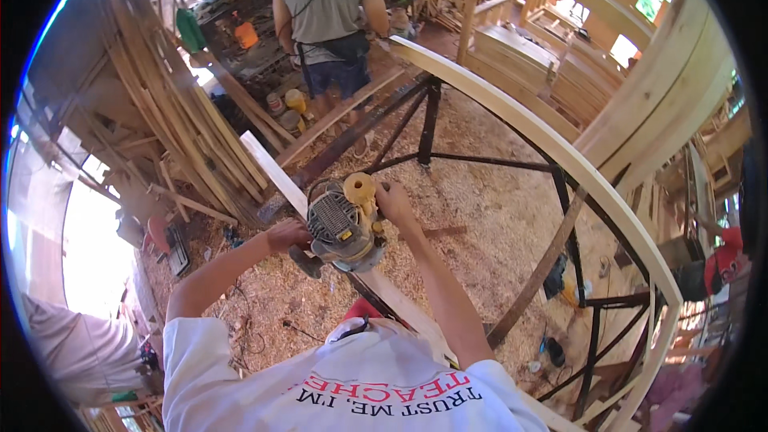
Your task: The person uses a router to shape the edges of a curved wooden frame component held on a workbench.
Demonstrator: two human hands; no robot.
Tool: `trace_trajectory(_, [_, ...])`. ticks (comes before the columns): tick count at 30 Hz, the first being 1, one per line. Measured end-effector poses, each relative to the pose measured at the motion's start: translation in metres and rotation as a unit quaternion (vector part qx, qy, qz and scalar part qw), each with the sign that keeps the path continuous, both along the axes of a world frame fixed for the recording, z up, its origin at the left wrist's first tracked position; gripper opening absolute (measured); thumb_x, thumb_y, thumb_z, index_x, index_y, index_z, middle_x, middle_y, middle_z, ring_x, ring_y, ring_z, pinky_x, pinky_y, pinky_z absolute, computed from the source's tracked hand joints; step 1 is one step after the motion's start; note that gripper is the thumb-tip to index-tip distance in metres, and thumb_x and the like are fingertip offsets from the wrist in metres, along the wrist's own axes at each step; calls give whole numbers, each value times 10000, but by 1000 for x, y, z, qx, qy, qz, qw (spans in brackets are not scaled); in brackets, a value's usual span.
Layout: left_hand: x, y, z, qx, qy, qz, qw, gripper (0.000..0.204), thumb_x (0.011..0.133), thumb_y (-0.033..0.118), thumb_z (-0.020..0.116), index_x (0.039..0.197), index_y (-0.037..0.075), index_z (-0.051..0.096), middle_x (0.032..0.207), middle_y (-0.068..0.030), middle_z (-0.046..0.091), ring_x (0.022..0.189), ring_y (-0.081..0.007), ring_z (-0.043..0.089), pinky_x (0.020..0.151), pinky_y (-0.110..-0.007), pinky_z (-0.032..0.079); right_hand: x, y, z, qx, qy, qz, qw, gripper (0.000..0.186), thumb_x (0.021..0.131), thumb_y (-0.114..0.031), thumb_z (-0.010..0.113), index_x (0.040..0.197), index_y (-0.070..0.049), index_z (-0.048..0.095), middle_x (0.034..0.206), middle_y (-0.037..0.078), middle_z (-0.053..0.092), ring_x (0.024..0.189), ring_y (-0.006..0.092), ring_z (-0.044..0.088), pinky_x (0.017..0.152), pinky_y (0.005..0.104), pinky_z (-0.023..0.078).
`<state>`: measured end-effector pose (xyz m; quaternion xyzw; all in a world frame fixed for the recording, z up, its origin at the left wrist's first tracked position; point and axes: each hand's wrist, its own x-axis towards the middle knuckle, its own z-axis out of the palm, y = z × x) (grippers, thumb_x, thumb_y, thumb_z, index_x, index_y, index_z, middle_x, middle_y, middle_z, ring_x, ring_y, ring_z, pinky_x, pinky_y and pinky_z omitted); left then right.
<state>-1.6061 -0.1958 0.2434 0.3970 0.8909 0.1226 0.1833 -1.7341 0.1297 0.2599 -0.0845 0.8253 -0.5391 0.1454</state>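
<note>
A power tool (344,228) sits on a plank (274,173) between left fingers (298,232) and right fingers (389,194); boards (182,112) lean ahead-left, a braced frame (430,122) stands ahead-right.

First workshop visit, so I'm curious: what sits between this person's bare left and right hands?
In the head view, a grey, vented power tool with a round yellow part sits between the left hand and right hand.

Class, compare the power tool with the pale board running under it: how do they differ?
The power tool is bulky; the pale board is long and narrow. The tool is mostly grey with yellow parts; the board is plain light wood. The tool sits on top; the board is partly hidden beneath it. Both are in front of the person.
</note>
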Motion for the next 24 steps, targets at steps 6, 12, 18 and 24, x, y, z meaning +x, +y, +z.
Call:
trace_trajectory(6, [1,9,17,122,96,-45,987,326,820,171,749,1140,128,698,1156,-160,687,1054,-376,652,858,-491,519,10,-3,16,-13,-2,10,1000,482,912,-467,578,922,-12,740,757,147,715,678,251,691,670,408,529])
trace_trajectory(12, [5,12,-16,120,16,42,992,351,830,166,734,1173,109,682,1180,-163,681,1074,-374,648,884,-483,517,9,13,-1,22,-7,-37,999,586,881,-528,575,934,37,722,880,276,706,852,427,696,780,522,531])
trace_trajectory(18, [33,-28,-51,131,-108,218,961,376,840,161,718,1206,91,666,1204,-166,674,1094,-371,644,910,-474,514,27,-2,25,8,-22,-24,999,494,844,-533,607,958,-80,766,927,202,741,884,396,712,799,493,560])
trace_trajectory(24, [9,-30,-66,125,-184,260,940,401,850,156,702,1238,73,649,1228,-169,667,1114,-368,641,937,-466,512,27,4,18,13,-4,-75,997,511,839,-498,618,964,-21,751,945,238,732,904,401,711,828,511,560])
